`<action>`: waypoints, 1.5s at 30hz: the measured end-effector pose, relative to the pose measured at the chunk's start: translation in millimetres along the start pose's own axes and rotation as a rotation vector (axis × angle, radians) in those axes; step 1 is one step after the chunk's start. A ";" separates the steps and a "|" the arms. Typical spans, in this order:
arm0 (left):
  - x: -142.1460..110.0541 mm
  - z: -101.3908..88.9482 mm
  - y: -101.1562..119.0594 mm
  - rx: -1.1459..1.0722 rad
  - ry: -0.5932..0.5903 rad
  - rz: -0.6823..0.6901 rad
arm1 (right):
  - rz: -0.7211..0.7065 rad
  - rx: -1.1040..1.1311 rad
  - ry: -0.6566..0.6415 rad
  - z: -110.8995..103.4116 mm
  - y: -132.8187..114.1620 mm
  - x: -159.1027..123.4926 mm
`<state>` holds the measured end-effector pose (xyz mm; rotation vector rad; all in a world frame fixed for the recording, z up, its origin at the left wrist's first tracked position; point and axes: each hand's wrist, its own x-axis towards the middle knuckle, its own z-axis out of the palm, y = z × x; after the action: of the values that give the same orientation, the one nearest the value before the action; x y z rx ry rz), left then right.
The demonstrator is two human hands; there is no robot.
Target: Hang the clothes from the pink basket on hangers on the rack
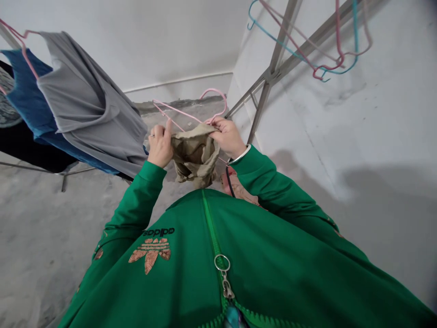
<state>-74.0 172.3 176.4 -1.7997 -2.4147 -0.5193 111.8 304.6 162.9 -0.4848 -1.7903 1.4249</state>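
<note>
A khaki garment (194, 157) hangs between my two hands, its opening facing up toward me. My left hand (161, 143) grips its left edge, the index finger raised. On the other side my right hand (228, 135) pinches the right edge of the opening. A pink hanger (180, 110) lies just beyond the cloth, its hook curving up close to my right fingers. Part of the hanger is hidden behind the garment, and whether my right fingers also hold it I cannot tell.
Left, a grey garment (92, 100), a blue one (30, 91) and dark clothes hang from a rack. Pink and blue hangers (327, 68) dangle upper right from a metal rack frame (269, 77). A pinkish bundle (241, 189) sits low beyond my right forearm, near the white wall (375, 118).
</note>
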 end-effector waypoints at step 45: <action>34.9 12.8 7.4 -0.643 -0.154 -0.223 | 0.099 -0.307 -0.016 -14.1 -3.6 -62.1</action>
<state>-76.0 210.1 175.3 -1.8168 -2.7844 -1.3584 161.8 268.7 146.3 -0.7305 -2.0336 1.2239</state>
